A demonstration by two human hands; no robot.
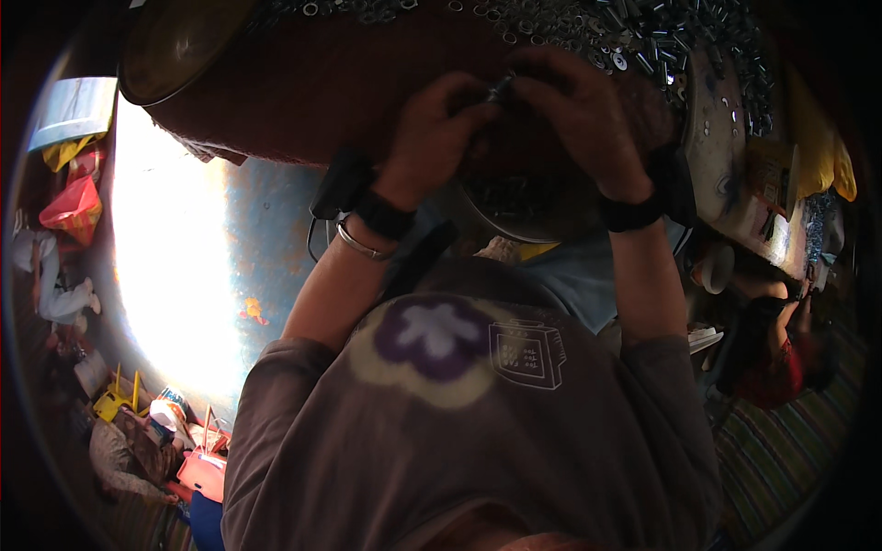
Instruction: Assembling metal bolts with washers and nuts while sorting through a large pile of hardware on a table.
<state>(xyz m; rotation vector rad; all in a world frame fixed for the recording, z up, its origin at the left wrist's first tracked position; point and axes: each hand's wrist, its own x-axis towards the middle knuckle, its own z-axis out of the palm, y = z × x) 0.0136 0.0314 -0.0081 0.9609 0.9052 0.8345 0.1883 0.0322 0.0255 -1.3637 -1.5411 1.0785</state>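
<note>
My left hand and my right hand meet over the dark reddish cloth. Pinched between the fingertips of both is a small grey metal fastener; it is partly covered by the fingers, and its exact kind is too small to make out. Just beyond my right hand lie loose metal washers and short metal cylinders. Below my hands, near my lap, sits a round container with dark small parts in it.
A large round pan stands at the far left. On the right is a worn board with a few small rings, beside a yellow bag. Another person in red sits at the right. Bright light falls on the blue floor.
</note>
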